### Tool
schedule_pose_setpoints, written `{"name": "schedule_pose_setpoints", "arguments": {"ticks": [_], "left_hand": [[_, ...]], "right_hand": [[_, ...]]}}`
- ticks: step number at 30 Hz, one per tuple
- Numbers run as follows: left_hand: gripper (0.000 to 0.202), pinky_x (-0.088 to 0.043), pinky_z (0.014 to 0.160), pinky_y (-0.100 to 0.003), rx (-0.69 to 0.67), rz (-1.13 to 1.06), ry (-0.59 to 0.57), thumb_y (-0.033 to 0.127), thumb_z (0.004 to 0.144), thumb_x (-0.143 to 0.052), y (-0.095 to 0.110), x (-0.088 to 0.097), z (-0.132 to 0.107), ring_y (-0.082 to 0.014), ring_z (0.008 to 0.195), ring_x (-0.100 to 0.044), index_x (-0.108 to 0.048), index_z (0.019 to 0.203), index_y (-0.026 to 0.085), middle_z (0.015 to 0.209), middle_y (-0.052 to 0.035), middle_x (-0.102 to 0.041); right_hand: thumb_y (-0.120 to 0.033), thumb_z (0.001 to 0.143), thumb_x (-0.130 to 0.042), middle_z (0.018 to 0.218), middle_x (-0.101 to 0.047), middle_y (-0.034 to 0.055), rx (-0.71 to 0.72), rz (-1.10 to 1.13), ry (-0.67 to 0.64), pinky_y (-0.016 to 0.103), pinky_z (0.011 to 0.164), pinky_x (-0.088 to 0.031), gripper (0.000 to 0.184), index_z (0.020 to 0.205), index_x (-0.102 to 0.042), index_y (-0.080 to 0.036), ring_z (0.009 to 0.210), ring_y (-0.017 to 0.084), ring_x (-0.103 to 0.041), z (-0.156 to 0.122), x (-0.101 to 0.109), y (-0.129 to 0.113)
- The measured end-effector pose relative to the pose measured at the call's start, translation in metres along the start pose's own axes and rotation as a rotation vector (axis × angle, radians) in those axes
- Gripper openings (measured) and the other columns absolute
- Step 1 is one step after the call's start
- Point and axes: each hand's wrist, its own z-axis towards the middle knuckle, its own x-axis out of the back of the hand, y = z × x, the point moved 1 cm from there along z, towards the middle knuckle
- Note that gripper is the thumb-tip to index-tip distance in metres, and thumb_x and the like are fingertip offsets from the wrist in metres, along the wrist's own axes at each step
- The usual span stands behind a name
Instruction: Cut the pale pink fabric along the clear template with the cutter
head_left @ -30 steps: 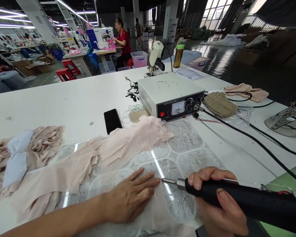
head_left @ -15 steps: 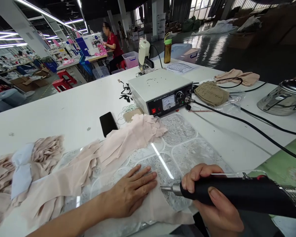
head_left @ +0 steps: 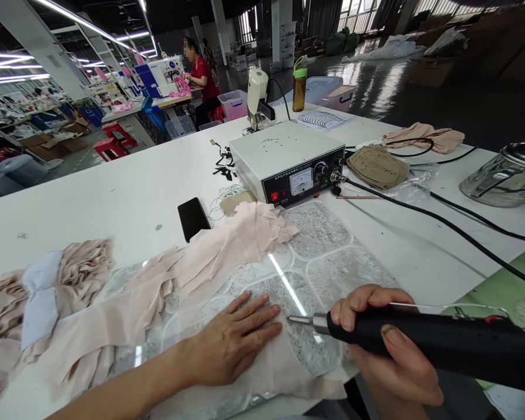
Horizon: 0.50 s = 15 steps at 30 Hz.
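Note:
My left hand lies flat, fingers spread, on a piece of pale pink fabric over a clear patterned plate. My right hand grips a black handheld cutting tool. Its metal tip points left, just right of my left fingertips, at the fabric's edge. A black cable runs from the white control box.
Strips of pink fabric lie piled across the plate, with more bunched at the left. A black phone, a steel pot, a bottle and folded cloth sit on the white table. A person sews far behind.
The tool tip dipped slightly lower half a second ago and is now back beside my left fingertips. My left hand stays flat on the fabric. The view shifted a little.

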Motion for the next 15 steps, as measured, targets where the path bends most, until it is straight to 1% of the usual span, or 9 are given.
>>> {"name": "schedule_pose_setpoints", "arguments": {"ticks": [6,9,15], "left_hand": [[0.052,-0.020,0.118,-0.052,-0.009,0.001,-0.010,0.013,0.091,-0.044,0.0000,0.0020,0.0014,-0.0286,0.145,-0.016,-0.037,0.143,0.015,0.151,-0.0096,-0.034],[0.052,-0.020,0.118,-0.051,-0.003,-0.013,0.007,0.012,0.091,-0.044,0.0002,0.0031,0.0017,-0.0280,0.145,-0.017,-0.037,0.143,0.015,0.151,-0.0095,-0.034],[0.051,-0.019,0.118,-0.050,-0.008,0.001,0.006,0.012,0.091,-0.045,0.0004,0.0019,0.0011,-0.0287,0.145,-0.017,-0.038,0.142,0.014,0.151,-0.0094,-0.035]], "right_hand": [[-0.026,0.081,-0.057,0.079,-0.056,0.0006,0.004,0.013,-0.029,0.034,0.055,-0.051,0.011,0.091,-0.059,-0.022,0.057,0.013,-0.057,0.0027,-0.0049,0.0080],[-0.026,0.081,-0.058,0.079,-0.056,0.0004,0.008,0.015,-0.049,0.033,0.055,-0.051,0.011,0.091,-0.059,-0.022,0.056,0.012,-0.057,0.0034,-0.0069,0.0094],[-0.025,0.082,-0.056,0.081,-0.056,0.0001,0.006,0.008,-0.077,0.034,0.058,-0.051,0.011,0.093,-0.058,-0.022,0.058,0.012,-0.058,0.0035,-0.0045,0.0110]]}}
